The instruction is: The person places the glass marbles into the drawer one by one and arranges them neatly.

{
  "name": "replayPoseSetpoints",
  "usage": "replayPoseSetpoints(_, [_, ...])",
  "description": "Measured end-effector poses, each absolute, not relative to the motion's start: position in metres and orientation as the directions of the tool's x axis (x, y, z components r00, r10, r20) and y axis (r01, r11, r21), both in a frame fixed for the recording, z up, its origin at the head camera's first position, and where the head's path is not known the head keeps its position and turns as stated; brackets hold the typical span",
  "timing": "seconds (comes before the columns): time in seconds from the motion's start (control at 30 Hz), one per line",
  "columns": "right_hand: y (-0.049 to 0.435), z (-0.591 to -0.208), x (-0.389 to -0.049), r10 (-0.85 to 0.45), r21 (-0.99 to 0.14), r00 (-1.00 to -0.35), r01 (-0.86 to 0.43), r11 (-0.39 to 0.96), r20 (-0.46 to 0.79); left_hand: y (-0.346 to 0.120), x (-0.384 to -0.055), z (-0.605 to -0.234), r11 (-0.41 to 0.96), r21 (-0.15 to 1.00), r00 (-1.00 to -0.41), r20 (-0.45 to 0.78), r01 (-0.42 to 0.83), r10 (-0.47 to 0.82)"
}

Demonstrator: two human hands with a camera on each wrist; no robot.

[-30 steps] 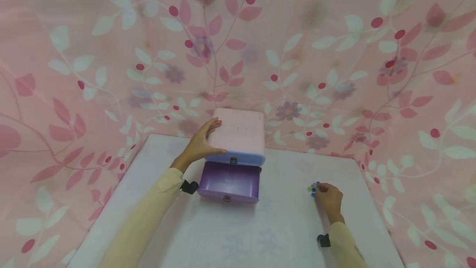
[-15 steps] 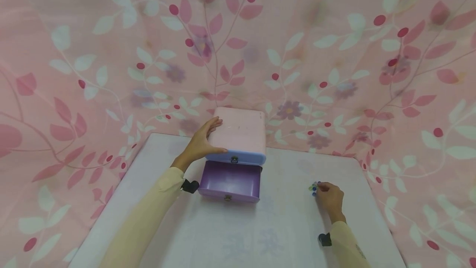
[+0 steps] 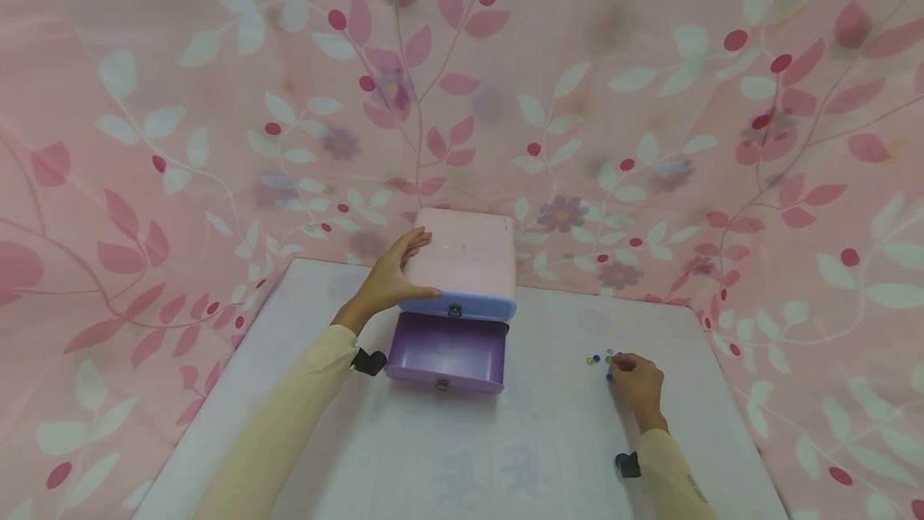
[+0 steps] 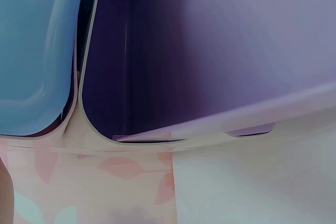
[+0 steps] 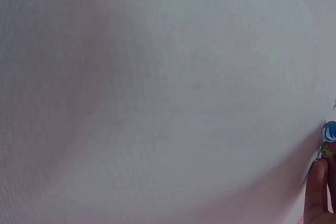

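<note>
My left hand point(image 3: 390, 275) rests along the left side of a small pink drawer box point(image 3: 462, 251), its thumb on the top's front edge. The box's upper blue drawer point(image 3: 484, 306) is pushed in. Below it the purple drawer point(image 3: 446, 347) is pulled out, and its inside looks bare in the left wrist view. Far to the right, my right hand point(image 3: 640, 383) is down at several glass marbles point(image 3: 592, 360) on the table. In the right wrist view a greenish marble point(image 5: 326, 150) sits at the pinched fingertips, with a blue marble point(image 5: 329, 130) just beyond; the fingers partly hide them.
A white-covered table point(image 3: 556, 424) carries the box near its back edge. Behind and at the sides hangs a pink floral cloth point(image 3: 563, 103). A stretch of table lies between the drawer and the marbles.
A yellowish and a blue marble have moved slightly left, away from the right hand's fingertips. The right hand has barely shifted. The left hand and the drawers look the same.
</note>
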State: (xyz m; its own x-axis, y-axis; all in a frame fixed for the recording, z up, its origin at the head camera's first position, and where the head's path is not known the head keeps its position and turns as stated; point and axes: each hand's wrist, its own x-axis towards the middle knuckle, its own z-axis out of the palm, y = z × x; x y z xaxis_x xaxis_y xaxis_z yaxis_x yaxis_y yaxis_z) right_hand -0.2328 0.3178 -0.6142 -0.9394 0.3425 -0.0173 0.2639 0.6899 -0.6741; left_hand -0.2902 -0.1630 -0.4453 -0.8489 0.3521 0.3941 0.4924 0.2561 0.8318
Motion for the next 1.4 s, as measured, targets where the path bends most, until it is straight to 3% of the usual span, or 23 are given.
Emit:
replayPoseSetpoints(0.67, [0.322, -0.616, -0.233, 0.372, -0.68, -0.927, 0.243, 0.692, 0.047, -0.163, -0.29, -0.446, 0.254, 0.83, -0.847, 0.399, 0.496, 0.351])
replayPoseSetpoints(0.87, [0.32, -0.615, -0.232, 0.386, -0.697, -0.92, 0.234, 0.678, 0.067, -0.167, -0.308, -0.47, 0.262, 0.83, -0.853, 0.4, 0.492, 0.335])
replayPoseSetpoints(1.4, [0.3, -0.589, -0.238, 0.374, -0.754, -0.909, 0.114, 0.648, 0.184, -0.169, -0.312, -0.478, 0.272, 0.829, -0.858, 0.399, 0.488, 0.322])
